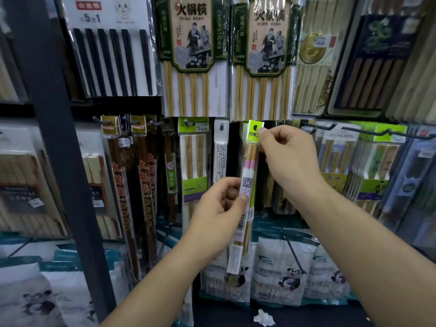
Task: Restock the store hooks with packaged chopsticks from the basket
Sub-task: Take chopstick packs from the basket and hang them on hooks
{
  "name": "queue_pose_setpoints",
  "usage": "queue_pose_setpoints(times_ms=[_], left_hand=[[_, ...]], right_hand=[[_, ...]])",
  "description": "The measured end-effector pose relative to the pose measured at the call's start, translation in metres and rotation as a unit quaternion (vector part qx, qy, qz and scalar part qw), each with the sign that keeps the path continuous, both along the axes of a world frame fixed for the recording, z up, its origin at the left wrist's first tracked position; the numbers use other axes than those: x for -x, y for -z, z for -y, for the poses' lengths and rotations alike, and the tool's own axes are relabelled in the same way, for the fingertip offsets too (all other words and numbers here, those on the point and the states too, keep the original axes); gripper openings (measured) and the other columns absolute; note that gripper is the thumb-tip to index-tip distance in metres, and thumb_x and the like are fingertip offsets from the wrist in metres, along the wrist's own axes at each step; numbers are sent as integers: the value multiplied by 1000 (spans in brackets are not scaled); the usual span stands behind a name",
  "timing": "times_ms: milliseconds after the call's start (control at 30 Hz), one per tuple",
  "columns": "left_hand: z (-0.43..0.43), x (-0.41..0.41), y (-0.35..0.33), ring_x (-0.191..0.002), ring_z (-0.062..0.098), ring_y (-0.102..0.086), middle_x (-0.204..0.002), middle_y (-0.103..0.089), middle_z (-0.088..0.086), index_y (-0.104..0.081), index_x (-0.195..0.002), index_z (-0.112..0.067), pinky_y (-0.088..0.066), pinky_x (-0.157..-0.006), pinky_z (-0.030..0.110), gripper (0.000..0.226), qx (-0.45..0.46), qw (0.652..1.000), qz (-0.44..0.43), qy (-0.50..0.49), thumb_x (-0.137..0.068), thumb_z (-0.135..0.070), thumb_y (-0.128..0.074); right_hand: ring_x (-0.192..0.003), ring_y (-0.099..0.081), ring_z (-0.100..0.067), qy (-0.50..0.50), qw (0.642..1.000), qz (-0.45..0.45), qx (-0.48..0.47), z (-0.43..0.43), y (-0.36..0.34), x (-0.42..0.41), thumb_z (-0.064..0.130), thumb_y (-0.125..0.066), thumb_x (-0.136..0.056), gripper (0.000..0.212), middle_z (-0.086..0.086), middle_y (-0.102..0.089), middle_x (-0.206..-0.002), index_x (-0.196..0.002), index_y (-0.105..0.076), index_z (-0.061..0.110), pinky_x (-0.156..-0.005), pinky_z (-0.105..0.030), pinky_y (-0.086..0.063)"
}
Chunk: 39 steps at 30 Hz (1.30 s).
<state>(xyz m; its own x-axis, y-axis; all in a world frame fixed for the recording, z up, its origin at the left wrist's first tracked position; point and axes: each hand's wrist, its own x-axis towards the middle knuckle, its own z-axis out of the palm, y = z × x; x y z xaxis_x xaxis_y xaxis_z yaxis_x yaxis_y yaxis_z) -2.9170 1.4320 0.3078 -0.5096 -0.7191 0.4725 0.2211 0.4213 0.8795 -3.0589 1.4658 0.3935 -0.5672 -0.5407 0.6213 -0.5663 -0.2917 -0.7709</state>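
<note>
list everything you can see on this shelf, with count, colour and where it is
hot pot chopstick packs: two, green and beige cards, top centre
black chopstick pack: one, white card, top left
brown long packs: two, dark brown with orange characters, lower left
green-label pack: one in front, lime, left of centre
wire hooks: two, black, middle right
panda bags: several, white and teal, bottom
crumpled paper: one, white, bottom centre
post: one, dark grey, left
held chopstick pack: one, lime header, pink band, centre
left hand: pinches the pack's middle
right hand: pinches its header
</note>
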Motion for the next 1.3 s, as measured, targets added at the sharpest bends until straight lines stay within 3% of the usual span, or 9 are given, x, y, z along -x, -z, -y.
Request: queue_pose_setpoints(times_ms=[267, 467, 633, 767, 867, 933, 1000, 1100, 1300], left_hand=[[4, 7, 4, -99, 24, -63, -107, -65, 13, -61, -116, -34, -56, -89, 32, 24, 4, 1000, 30, -7, -99, -17, -65], [11, 8, 7, -83, 6, -61, -99, -65, 5, -59, -115, -40, -55, -80, 22, 26, 23, 998, 48, -22, -99, -20, -66], [17, 2, 8, -90, -4, -60, -94, -62, -20, -56, -124, -38, -49, -72, 14, 24, 159, 965, 188, -96, -101, -34, -59], [17, 0, -3, -95, 0, -57, -106, -58, -18, -57, -124, -31, -55, -83, 31, 27, 260, 928, 200, -178, -103, -46, -48], [18, 10, -14, -118, 8, -57, -131, -60, -10, -46, -140, -31, -51, -99, 38, 48, 176, 959, 173, -140, -101, -59, -39], [19, 22, -22, -135, 12, -49, -146, -53, -11, -33, -150, -35, -42, -109, 38, 60, 72, 981, 167, -71, -99, -67, -35], [19, 35, -28, -138, 9, -43, -137, -50, -19, -30, -150, -41, -37, -107, 33, 58, 5, 990, 137, -20, -99, -68, -34], [18, 52, -33, -132, 4, -40, -135, -44, -19, -25, -157, -39, -33, -112, 33, 64, -42, 996, 75, 4, -100, -66, -35], [26, 74, -39, -137, 7, -41, -154, -44, -9, -22, -160, -35, -31, -118, 36, 61, -90, 996, 0, -10, -105, -56, -39]], right_hand=[[-49, -41, -3, 21, 1000, 0, 4, 8, -1, 2, 33, -62, -97, 39, 11, -47, -50, -71, -61, 4, -59, -27, -42], [-49, -46, -1, 28, 1000, -9, -9, 12, 1, 5, 32, -62, -97, 37, 13, -51, -50, -66, -62, 11, -60, -25, -41], [-57, -56, 6, 18, 999, -35, 2, 9, 15, 10, 33, -64, -97, 29, 20, -62, -59, -70, -66, 23, -53, -7, -40], [-69, -60, 4, 0, 999, -45, 7, 2, 32, 19, 34, -67, -95, 13, 21, -66, -75, -83, -68, 30, -61, -10, -45], [-83, -64, 2, -21, 999, -28, -15, -2, 49, 23, 33, -64, -97, 6, 19, -68, -88, -102, -67, 32, -73, -22, -54], [-105, -61, 7, -75, 996, -33, -48, -1, 59, 24, 36, -58, -101, 32, 20, -66, -116, -133, -58, 38, -90, -25, -52], [-125, -45, 17, -138, 986, -33, -83, 2, 67, 23, 49, -50, -103, 52, 25, -47, -147, -153, -35, 46, -103, -19, -39], [-134, -24, 24, -191, 975, -19, -110, 9, 74, 24, 72, -37, -96, 67, 54, -18, -140, -155, -9, 56, -104, -11, -24], [-141, -14, 22, -211, 970, -38, -118, 23, 81, 31, 81, -24, -90, 80, 41, -9, -156, -158, 0, 49, -116, -18, -18]])
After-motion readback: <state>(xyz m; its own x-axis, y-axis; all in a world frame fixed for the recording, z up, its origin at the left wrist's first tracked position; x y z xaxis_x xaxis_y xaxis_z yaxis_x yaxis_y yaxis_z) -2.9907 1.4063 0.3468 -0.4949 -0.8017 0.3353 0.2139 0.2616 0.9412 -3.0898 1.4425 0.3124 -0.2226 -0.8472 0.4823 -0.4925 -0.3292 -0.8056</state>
